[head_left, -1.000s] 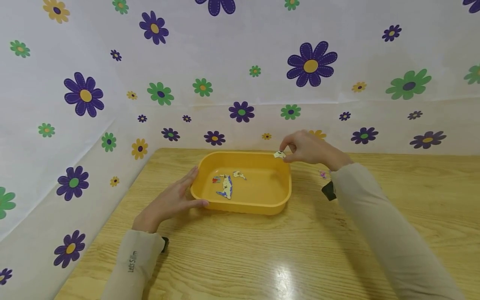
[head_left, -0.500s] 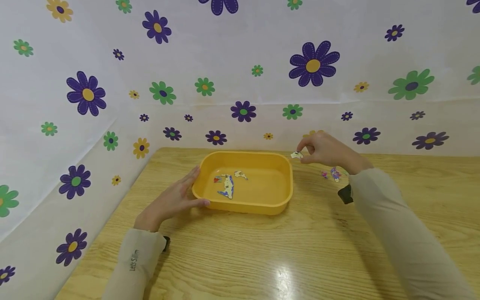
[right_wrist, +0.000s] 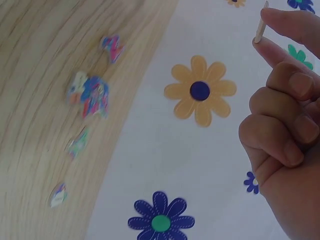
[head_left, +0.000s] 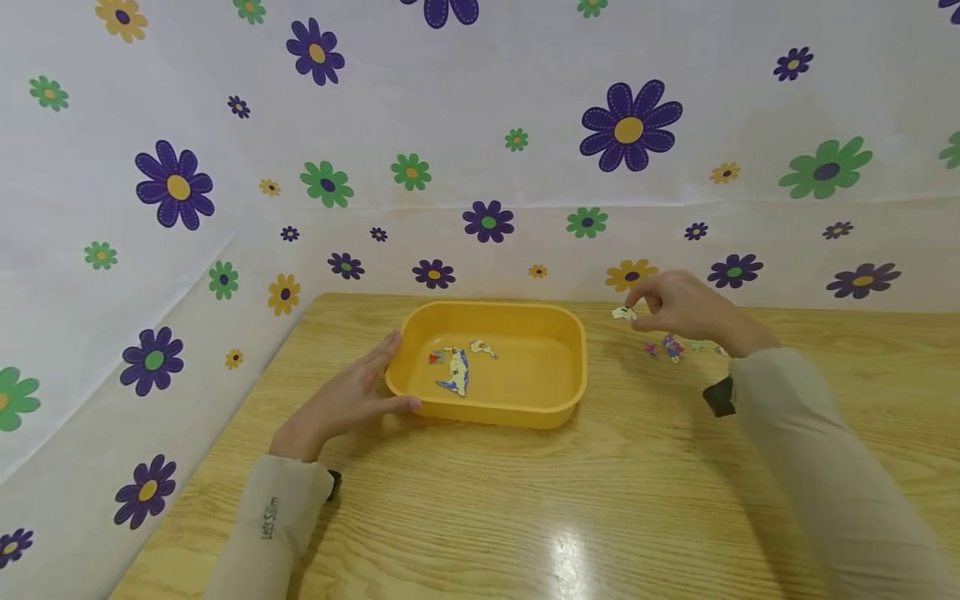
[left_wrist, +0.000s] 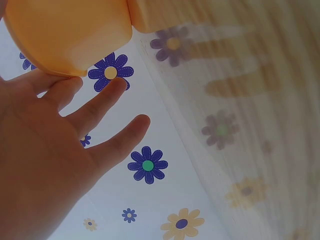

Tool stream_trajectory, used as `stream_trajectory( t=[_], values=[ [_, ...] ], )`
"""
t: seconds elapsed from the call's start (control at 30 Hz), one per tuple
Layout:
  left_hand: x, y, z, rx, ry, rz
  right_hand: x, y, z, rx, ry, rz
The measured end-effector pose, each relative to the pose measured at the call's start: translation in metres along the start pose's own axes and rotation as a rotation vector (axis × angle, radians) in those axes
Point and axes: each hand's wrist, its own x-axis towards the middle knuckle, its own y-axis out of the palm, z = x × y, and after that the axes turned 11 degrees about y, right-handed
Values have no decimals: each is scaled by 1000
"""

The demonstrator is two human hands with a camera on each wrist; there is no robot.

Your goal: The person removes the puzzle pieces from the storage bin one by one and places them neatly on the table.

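A yellow plastic tub (head_left: 487, 407) stands on the table. My left hand (head_left: 348, 406) touches its left end, thumb along the front wall and fingers at the side; in the left wrist view the fingers are spread and mostly straight against the tub (left_wrist: 75, 30). Inside lie a large cream-and-blue flat piece (head_left: 457, 372), a small red one (head_left: 436, 357) and a cream one (head_left: 482, 348). Right of the tub, above the table, my right hand (head_left: 686, 310) pinches a small thin flat cream piece (head_left: 623, 313) between thumb and index finger. The right wrist view shows that piece (right_wrist: 261, 22) edge-on.
Several colourful flat pieces lie in a row near the back edge, including a pink one (head_left: 650, 349), a blue-and-pink one (head_left: 672, 348) and a green one (head_left: 699, 346). The wooden table (head_left: 487, 500) meets a flower-printed white sheet (head_left: 450, 108) behind and at left.
My right hand has moved right, from over the tub's back right corner to beside it, still pinching the cream piece. More of the row of pieces shows. My left hand keeps its place.
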Motion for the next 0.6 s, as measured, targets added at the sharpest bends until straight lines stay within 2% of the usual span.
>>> stream_trajectory(
  t=[0.6],
  values=[
    [1, -1, -2, -14, 1, -7, -19, -14, -42, -116, 57, -44]
  ],
)
